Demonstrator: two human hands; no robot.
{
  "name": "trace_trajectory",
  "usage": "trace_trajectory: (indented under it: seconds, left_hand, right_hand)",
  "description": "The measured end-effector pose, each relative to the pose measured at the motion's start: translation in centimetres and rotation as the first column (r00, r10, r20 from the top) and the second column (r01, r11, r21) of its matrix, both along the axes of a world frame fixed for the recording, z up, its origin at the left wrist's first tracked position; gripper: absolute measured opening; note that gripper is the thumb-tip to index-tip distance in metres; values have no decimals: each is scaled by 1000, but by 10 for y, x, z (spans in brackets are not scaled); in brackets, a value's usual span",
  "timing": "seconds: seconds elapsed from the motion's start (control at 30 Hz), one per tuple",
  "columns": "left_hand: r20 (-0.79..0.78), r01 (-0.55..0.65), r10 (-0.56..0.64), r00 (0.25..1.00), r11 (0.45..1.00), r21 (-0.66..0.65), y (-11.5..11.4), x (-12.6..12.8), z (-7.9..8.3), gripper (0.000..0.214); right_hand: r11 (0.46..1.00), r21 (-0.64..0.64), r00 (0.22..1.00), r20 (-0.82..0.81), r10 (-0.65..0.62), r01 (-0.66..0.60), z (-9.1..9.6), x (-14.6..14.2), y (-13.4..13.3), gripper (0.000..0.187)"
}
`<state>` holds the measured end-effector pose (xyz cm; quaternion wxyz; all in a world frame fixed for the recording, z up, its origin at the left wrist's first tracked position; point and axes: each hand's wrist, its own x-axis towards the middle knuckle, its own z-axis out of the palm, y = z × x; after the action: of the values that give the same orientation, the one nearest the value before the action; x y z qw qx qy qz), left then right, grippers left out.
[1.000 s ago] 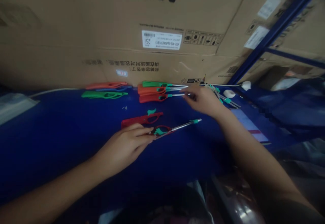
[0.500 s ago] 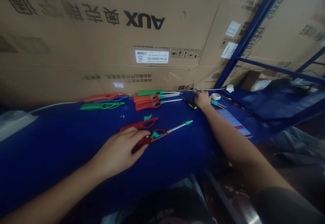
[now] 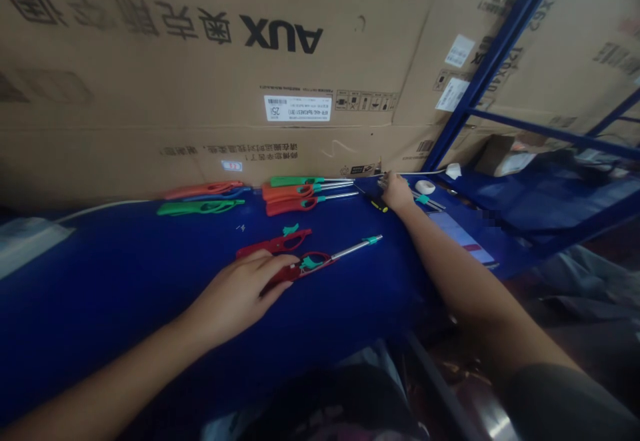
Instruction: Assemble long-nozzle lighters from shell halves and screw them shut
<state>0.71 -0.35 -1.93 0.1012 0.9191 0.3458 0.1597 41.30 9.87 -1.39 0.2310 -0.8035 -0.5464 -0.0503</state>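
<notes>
My left hand [image 3: 235, 294] lies on the blue table cloth [image 3: 100, 281], fingers pressed on the handle of a red stick lighter [image 3: 320, 259] with a teal trigger and a metal tube. A loose red handle shell [image 3: 273, 243] lies just behind it. My right hand [image 3: 396, 191] reaches far back and closes on a black and yellow screwdriver [image 3: 374, 202]. Beside it lie more metal tubes with teal tips [image 3: 427, 201].
A stack of red and green lighters [image 3: 300, 195] lies at the back, with loose green [image 3: 197, 207] and red [image 3: 205, 190] shells to the left. A large AUX cardboard box [image 3: 225, 74] walls the back. A blue metal rack [image 3: 500, 47] stands at right. White tape roll [image 3: 425, 187].
My right hand has gone from the stacked lighters' tubes further right and back to the screwdriver. The view has tilted up. My left hand stays on the red lighter.
</notes>
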Motion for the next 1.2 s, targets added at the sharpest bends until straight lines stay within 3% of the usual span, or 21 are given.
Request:
trace_trajectory:
  seconds: [0.17, 0.23, 0.3, 0.37, 0.43, 0.5, 0.63, 0.77, 0.87, 1.0, 1.13, 1.2]
  left_hand:
    - [60, -1, 3, 998, 1000, -24, -2, 3, 0, 33]
    - [141, 0, 4, 990, 1000, -28, -3, 7, -2, 36]
    - [251, -22, 34, 967, 998, -52, -4, 10, -3, 42]
    - [378, -48, 85, 922, 993, -108, -6, 14, -3, 46]
    - [490, -28, 110, 865, 985, -172, -7, 16, -1, 41]
    - [540, 13, 110, 834, 976, -219, -9, 18, 1, 24]
    - [615, 31, 145, 775, 963, -266, -14, 21, 3, 18]
    - [676, 59, 186, 713, 945, -322, -16, 23, 3, 17]
    - [696, 58, 229, 681, 930, -363, -16, 24, 4, 16]
    - [679, 49, 362, 639, 862, -505, -16, 25, 9, 20]
    - [669, 34, 455, 588, 812, -582, -15, 25, 12, 22]
    - [639, 46, 532, 556, 748, -662, -14, 25, 12, 26]
  right_hand:
    - [978, 158, 973, -160, 164, -138, 35, -20, -10, 22]
    - [945, 172, 915, -249, 316, -280, 44, -46, -21, 21]
    - [878, 166, 812, -335, 478, -448, 45, -81, -40, 23]
    - [761, 152, 654, -425, 626, -630, 39, -117, -65, 25]
    - [541, 271, 319, -572, 756, -796, 30, -146, -91, 23]
    - [436, 344, 184, -571, 800, -832, 22, -165, -110, 20]
    - [466, 430, 145, -595, 790, -773, 10, -174, -120, 18]
    - [464, 384, 201, -557, 806, -798, 2, -170, -115, 16]
    - [393, 354, 212, -452, 867, -849, 2, -167, -114, 13]
    - [268, 244, 211, -235, 949, -932, 8, -160, -113, 16]
    - [232, 65, 226, -90, 970, -971, 7, -153, -109, 11]
    - [223, 38, 221, -61, 973, -974, 4, -152, -107, 9]
